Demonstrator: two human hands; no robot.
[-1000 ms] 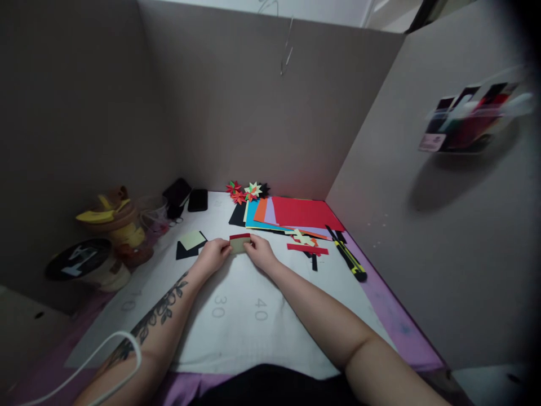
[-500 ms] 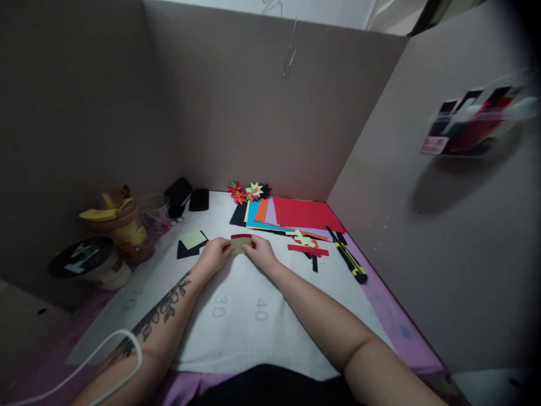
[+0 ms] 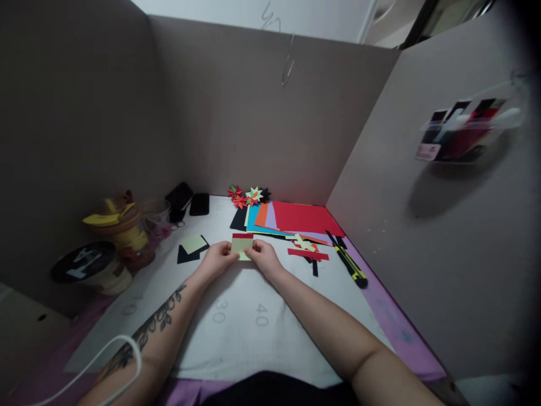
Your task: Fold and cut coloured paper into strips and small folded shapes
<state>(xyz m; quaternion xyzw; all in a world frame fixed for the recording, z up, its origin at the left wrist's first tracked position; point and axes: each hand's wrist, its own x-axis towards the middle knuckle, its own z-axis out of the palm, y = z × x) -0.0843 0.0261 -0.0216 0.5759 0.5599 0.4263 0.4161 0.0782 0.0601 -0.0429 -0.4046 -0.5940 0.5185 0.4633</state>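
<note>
While your left hand (image 3: 218,258) and right hand (image 3: 265,258) pinch the paper (image 3: 242,245) by opposite edges, nearer you than the sheets (image 3: 307,217), you seem to be steadying it; any shift calls for even pressure; strips (image 3: 307,255) lie before the sheets.

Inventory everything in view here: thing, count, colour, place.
Held paper: one, pale yellow, red-edged, centre
Loose papers: several, yellow/black, centre-left
Sheets: several, multicoloured, back right
Stars: about five, multicoloured, back
Strips: several, multicoloured, right
Cutter: one, black-yellow, right
Dark items: about two, black, back left
Cup: one, clear, left
Pot: one, brown-yellow, left
Tub: one, black-topped, left
Pouch: one, clear, right wall
Wire: one, silvery, back wall
Cable: one, white, front left
Mat: one, white, underneath
Cloth: one, purple, under mat
Left hand, right hand: bare, centre
</note>
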